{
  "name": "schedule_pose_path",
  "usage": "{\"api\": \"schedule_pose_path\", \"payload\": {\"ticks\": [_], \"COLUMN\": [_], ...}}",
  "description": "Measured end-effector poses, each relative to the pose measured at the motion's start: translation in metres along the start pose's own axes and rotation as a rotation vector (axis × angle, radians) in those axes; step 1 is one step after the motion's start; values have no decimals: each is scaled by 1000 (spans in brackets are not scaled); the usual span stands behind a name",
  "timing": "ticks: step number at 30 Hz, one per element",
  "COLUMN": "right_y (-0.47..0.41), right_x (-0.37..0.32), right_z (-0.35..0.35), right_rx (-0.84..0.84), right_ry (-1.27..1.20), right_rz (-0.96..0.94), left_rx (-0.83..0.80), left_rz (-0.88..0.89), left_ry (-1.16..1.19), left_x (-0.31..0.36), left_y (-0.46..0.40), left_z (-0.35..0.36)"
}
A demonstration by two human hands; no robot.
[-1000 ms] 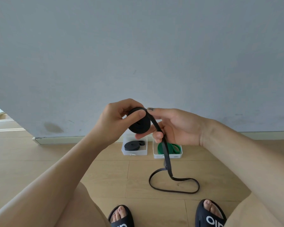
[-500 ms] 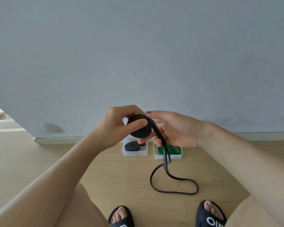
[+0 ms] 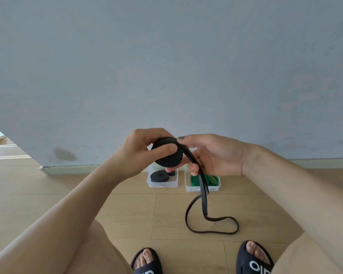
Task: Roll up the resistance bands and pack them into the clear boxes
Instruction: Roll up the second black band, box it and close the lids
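Note:
My left hand (image 3: 142, 153) pinches a partly rolled black resistance band (image 3: 169, 157) at chest height, thumb across the coil's face. My right hand (image 3: 214, 154) grips the band's loose double strand just right of the coil. The unrolled tail (image 3: 212, 224) hangs down and lies in a loop on the wooden floor. Below the hands, two clear boxes stand against the wall: the left box (image 3: 162, 184) holds a rolled black band (image 3: 159, 176), the right box (image 3: 202, 188) holds a green band (image 3: 213, 179).
A grey wall (image 3: 166, 66) with a skirting board rises just behind the boxes. My feet in dark slippers (image 3: 147, 264) rest on the floor at the bottom edge. A doorway threshold (image 3: 0, 153) shows at the far left.
The coil has grown a little as both hands turned it. The tail on the floor has been drawn in and its loop has shifted slightly.

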State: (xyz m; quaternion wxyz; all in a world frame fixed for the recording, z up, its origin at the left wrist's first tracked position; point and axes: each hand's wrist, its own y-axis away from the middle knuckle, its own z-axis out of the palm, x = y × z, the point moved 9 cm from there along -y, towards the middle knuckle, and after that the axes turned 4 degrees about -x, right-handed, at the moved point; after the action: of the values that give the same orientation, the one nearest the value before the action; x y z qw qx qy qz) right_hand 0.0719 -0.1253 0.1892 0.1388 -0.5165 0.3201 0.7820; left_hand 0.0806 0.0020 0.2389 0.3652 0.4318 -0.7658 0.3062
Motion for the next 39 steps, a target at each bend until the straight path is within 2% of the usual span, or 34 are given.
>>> {"api": "schedule_pose_path", "payload": {"ticks": [3,7,9,14,16,22,27,29,34,39], "right_y": [-2,-6,-7,-4,-4,-6,-3,-2,-4,0], "right_x": [-1,4,4,3,1,4,3,3,8,8], "right_z": [-4,-12,-14,-5,-6,-10,-6,-8,-13,-11], "right_rx": [18,153,183,47,50,176,46,61,143,81], "right_ry": [-56,109,140,29,6,174,53,24,22,6], "right_rz": [-31,-40,-47,-6,-24,-24,6,2,-12,34], "left_rx": [27,-38,-24,29,37,-48,10,7,-29,23], "left_rz": [-9,6,24,34,40,54,58,44,75,123], "left_ry": [62,-164,-206,-63,-11,-229,-138,-103,-242,-196], "left_x": [1,3,5,6,5,6,8,5,6,12], "left_y": [0,0,-1,-1,-1,0,0,1,0,-1], "left_z": [-3,4,4,-1,-3,7,1,0,7,4]}}
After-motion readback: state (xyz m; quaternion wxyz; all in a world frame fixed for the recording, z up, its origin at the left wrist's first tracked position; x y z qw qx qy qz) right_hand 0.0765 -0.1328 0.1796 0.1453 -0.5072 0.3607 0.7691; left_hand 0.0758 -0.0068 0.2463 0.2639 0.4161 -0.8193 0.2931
